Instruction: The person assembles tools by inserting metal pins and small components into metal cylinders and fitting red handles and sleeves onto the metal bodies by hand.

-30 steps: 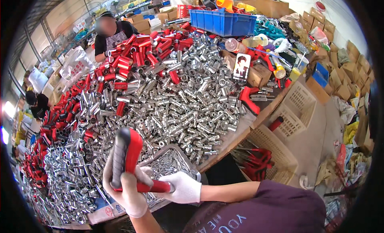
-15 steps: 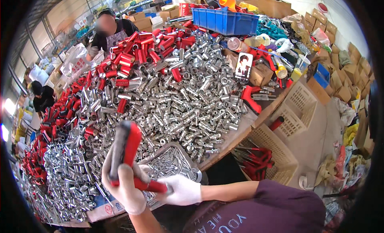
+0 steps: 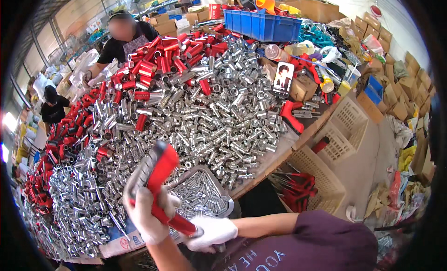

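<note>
Both gloved hands closed on one red-and-black handled tool, held over the table edge.

My left hand (image 3: 148, 214) wraps the middle of the red tool (image 3: 160, 187); my right hand (image 3: 210, 233) pinches its lower end at about 4 o'clock from the left. Tool tilts up toward 12–1 o'clock. Just past it, at 2 o'clock, a metal tray (image 3: 222, 193) of chrome sockets; the big socket pile (image 3: 195, 117) covers the table beyond. Another person (image 3: 125, 36) works at 11 o'clock, far side.
</note>
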The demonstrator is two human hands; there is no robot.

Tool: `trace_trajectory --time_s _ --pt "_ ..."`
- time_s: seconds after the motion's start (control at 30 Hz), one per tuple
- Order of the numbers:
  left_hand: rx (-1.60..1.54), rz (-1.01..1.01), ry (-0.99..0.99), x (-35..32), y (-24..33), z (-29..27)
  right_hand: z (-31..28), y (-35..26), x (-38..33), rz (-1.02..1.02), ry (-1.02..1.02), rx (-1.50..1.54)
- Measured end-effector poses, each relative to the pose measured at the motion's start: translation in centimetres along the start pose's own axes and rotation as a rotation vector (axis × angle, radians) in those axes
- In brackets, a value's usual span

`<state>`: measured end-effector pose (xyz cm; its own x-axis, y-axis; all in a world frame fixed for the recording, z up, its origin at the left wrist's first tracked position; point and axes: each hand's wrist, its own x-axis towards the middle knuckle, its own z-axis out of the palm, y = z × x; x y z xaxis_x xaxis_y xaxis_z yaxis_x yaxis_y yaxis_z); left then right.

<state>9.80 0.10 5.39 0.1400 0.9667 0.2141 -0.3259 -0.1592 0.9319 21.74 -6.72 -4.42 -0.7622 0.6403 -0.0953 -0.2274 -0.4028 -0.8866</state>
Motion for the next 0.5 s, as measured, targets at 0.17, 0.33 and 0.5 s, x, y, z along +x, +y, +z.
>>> trace_trajectory --time_s 0.17,0.33,0.5 --pt "-0.553 0.045 -0.342 0.5 -2.2 -1.3 1.4 -1.3 -1.0 0.168 -0.086 0.223" --pt "-0.237 -0.287 0.187 0.0 -2.1 -1.1 -0.7 -0.4 -0.9 0.273 -0.034 0.343" --pt "0.024 -0.082 0.314 0.1 -2.5 1.0 -0.3 -0.1 0.2 -0.037 0.611 -0.519"
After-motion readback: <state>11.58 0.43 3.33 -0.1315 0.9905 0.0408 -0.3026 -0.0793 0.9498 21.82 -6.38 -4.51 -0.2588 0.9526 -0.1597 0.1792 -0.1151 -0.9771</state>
